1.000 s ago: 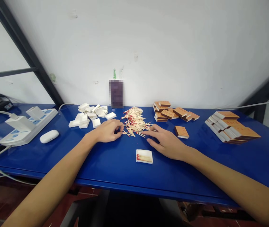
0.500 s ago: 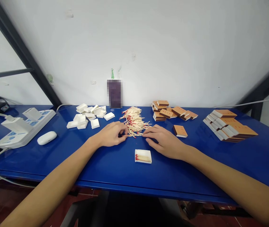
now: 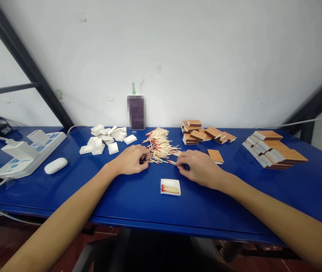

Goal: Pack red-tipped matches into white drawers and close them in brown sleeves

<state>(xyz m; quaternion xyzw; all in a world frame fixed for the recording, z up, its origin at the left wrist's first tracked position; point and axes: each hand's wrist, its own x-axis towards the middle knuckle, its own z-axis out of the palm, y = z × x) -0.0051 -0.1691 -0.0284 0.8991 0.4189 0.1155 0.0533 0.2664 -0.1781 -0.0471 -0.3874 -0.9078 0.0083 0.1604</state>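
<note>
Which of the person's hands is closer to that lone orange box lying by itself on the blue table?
The right hand is nearer: the lone orange box lies just beyond its knuckles. The left hand sits across the match pile, much farther away.

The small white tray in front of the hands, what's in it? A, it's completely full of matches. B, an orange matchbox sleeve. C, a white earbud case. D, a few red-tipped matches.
D: the small white tray holds only a few red-tipped matches, heads at its left end, lying on the blue table just nearer than the left hand and right hand.
</note>
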